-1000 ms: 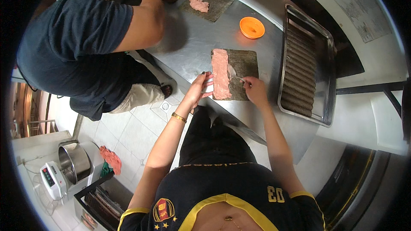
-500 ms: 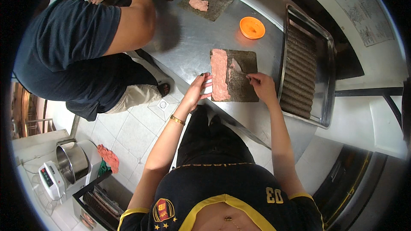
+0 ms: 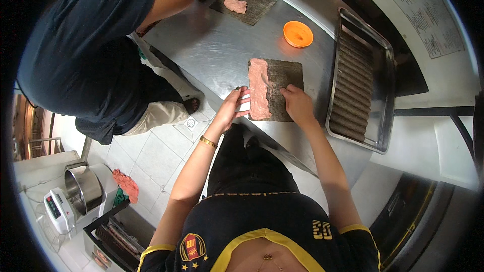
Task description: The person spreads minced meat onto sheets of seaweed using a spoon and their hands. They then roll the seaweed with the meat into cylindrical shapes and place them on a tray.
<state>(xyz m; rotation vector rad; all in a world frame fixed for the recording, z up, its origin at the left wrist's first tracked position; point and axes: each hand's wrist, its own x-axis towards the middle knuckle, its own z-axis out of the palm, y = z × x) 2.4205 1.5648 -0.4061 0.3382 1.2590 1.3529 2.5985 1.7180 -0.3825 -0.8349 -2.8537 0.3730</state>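
A dark seaweed sheet (image 3: pixel 287 78) lies on the steel worktable in front of me. A long band of pink minced meat paste (image 3: pixel 259 98) covers its left side. My right hand (image 3: pixel 298 105) is closed around a small metal utensil with a flat blade (image 3: pixel 267 83); its tip lies at the right edge of the paste, and its exact kind is unclear. At the sheet's left edge, my left hand (image 3: pixel 233 107) has its fingers stretched out and apart, fingertips touching or very near the sheet. It holds nothing.
An orange bowl (image 3: pixel 298 34) stands beyond the sheet. To the right, a metal tray (image 3: pixel 380 95) holds several dark rolls (image 3: pixel 351 83). Another seaweed sheet (image 3: pixel 252 16) bears a lump of paste (image 3: pixel 235 4). A co-worker (image 3: pixel 101 55) stands at the left, near a mixer (image 3: pixel 83 191).
My right hand has moved left, bringing the utensil's blade from the bare seaweed to the paste's edge. My left hand stays put. The co-worker's arm has shifted rightward.
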